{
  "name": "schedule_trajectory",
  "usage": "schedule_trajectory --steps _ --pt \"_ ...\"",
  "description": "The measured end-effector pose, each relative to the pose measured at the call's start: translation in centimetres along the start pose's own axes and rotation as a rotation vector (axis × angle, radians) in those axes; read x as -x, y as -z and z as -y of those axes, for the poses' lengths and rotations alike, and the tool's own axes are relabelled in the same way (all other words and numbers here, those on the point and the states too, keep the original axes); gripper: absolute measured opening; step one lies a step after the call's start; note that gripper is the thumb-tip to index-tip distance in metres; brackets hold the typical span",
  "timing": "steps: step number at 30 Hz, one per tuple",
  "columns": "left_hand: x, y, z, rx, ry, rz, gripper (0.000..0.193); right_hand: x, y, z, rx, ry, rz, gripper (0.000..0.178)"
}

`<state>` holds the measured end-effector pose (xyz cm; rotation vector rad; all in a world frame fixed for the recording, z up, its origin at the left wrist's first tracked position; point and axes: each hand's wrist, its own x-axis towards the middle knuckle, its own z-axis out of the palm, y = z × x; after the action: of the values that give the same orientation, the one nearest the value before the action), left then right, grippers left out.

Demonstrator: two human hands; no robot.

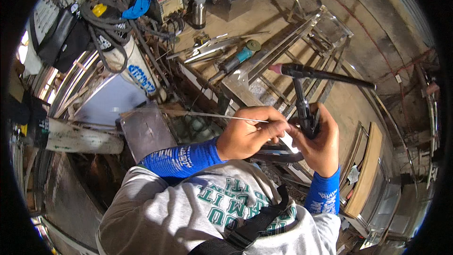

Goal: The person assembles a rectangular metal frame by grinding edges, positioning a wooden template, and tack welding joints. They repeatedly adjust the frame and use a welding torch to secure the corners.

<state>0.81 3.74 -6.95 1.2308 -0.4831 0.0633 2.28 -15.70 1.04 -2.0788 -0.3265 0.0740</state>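
Note:
In the middle, my left hand [247, 134] is closed, with a thin metal welding rod [207, 114] pinched in its fingers. The rod's long end points off to the left. My right hand [322, 144] wraps around the black handle of a TIG torch [302, 97]. Its head lies crosswise above the hand, a pink nozzle at the left end and a long black cap at the right. The fingertips of both hands meet or nearly meet. Just beyond them stands a welded metal frame [252, 93] of bright bars.
Past the frame lies a teal angle grinder [243, 56] beside loose metal strips. Behind are a welding machine [170, 4], a steel bottle [198, 13] and a grey metal box [230, 2]. A white gas cylinder [125, 61] leans at left; a wooden plank [367, 170] lies at right.

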Motion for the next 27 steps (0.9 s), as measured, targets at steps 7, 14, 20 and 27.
schedule_trajectory --steps 7,14,20,27 --pt "1.5 -1.7 1.8 -0.430 -0.277 -0.173 0.016 -2.2 11.5 -2.5 -0.328 0.254 -0.169 0.044" --pt "1.9 -6.9 4.5 -0.546 -0.359 -0.420 0.027 -10.3 34.1 -10.4 -0.587 0.757 -0.246 0.044" --pt "0.3 -13.0 5.0 -1.005 -0.150 -0.686 0.040 -19.5 24.3 -11.2 -0.622 0.673 -0.028 0.033" --pt "-1.5 -16.2 8.5 -1.495 0.115 -0.787 0.032 -22.6 5.4 -13.3 -0.325 0.407 0.711 0.032"
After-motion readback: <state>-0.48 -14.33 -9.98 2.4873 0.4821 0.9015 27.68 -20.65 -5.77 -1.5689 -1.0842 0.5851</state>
